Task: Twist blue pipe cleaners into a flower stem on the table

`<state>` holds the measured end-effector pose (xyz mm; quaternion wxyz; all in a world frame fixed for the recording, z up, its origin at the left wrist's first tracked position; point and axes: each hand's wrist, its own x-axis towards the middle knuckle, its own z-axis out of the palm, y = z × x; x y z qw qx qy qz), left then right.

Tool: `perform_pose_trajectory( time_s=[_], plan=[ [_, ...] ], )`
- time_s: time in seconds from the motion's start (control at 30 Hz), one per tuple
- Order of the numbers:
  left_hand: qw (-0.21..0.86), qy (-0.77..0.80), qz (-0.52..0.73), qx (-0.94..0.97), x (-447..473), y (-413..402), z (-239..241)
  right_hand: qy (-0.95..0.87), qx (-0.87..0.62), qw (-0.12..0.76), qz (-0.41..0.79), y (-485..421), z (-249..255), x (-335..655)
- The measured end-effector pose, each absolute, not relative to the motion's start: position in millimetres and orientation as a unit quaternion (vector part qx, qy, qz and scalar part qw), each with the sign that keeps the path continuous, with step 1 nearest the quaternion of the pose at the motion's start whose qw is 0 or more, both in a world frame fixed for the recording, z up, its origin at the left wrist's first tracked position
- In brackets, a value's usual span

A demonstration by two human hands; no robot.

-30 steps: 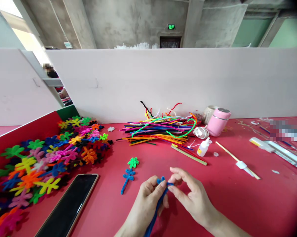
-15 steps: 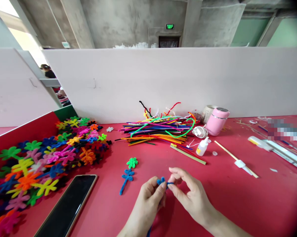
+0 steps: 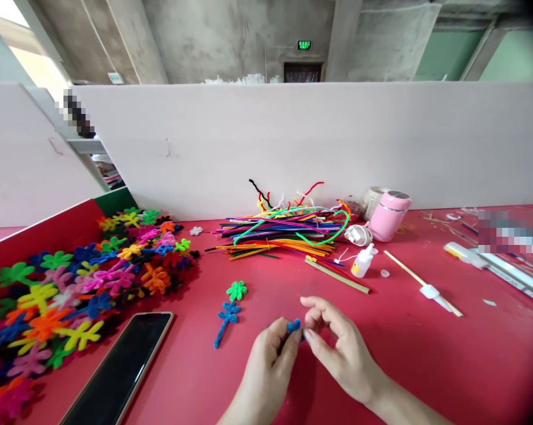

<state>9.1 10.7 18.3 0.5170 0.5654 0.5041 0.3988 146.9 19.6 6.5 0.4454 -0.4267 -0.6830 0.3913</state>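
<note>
My left hand and my right hand meet low in the middle of the red table. Both pinch a blue pipe cleaner bent into small loops between their fingertips; the rest of it is hidden by my left hand. Just left of my hands lie a finished blue pipe-cleaner flower with a stem and a green flower.
A heap of coloured pipe-cleaner flowers fills the left side. A black phone lies at the lower left. At the back are a pile of straight pipe cleaners, a pink cup, a small glue bottle and a wooden stick.
The long blue tail that hung below my left hand is no longer in view. Both hands have shifted slightly down, and the loops sit tighter between the fingertips.
</note>
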Motion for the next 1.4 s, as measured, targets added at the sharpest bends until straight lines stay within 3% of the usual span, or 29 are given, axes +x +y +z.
perform_pose_trajectory(
  time_s=[0.3, 0.5, 0.83, 1.4],
  plan=[
    [0.535, 0.489, 0.413, 0.551, 10.8, 11.5, 19.7, -0.662, -0.419, 0.446, 0.432, 19.9, 7.7, 147.4],
    [0.638, 0.465, 0.429, 0.439, 5.8, 16.2, 10.8, -0.639, -0.405, 0.458, 0.467, 22.3, 7.2, 148.6],
    [0.712, 0.419, 0.430, 0.365, 3.1, 20.5, 9.7, -0.673, -0.407, 0.460, 0.411, 24.5, 8.5, 150.1],
    [0.697, 0.443, 0.429, 0.365, 1.4, 19.1, 11.8, -0.697, -0.399, 0.439, 0.402, 24.9, 8.2, 152.5]
  ],
)
